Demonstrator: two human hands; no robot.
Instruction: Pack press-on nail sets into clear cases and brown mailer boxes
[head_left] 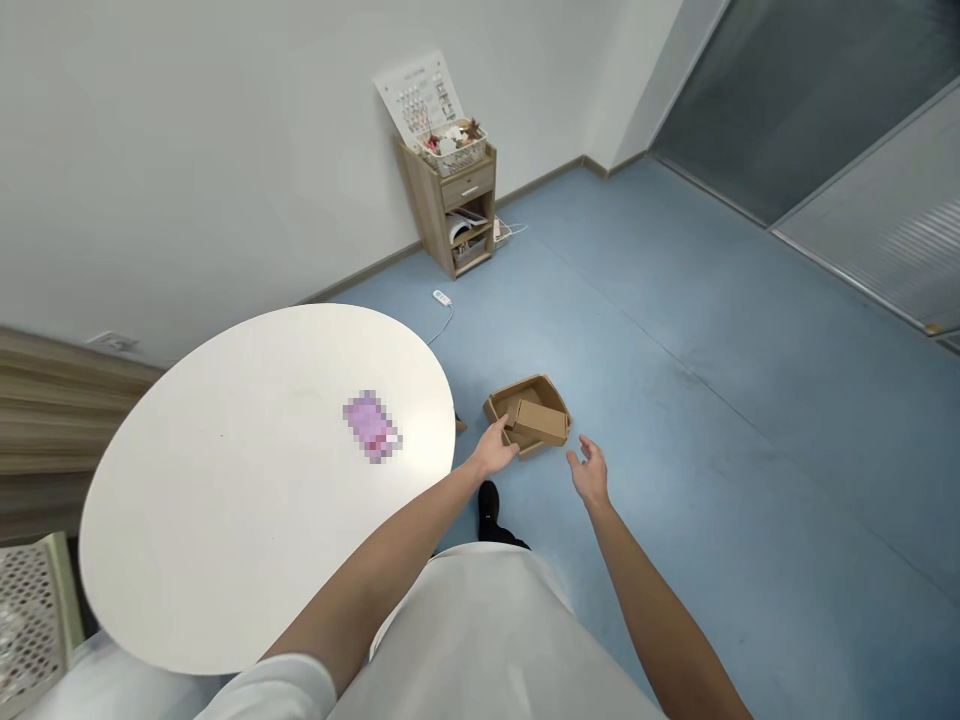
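Note:
An open brown cardboard box (499, 400) is in front of me, over the blue floor just right of the table. Inside it a smaller closed cardboard box (541, 422) lies at a slant across the near part. My left hand (495, 450) is at the near left edge of the open box, thumb and fingers apart; whether it touches the cardboard I cannot tell. To the right of both boxes, my right hand (590, 472) is open with its fingers spread and holds nothing.
A white oval table (247, 450) fills the left side, with a pixelated purple item (371, 425) on it. Against the wall stands a wooden cabinet (469, 190) bearing a white basket (457, 155). A white power strip (442, 298) with its cord lies on the floor.

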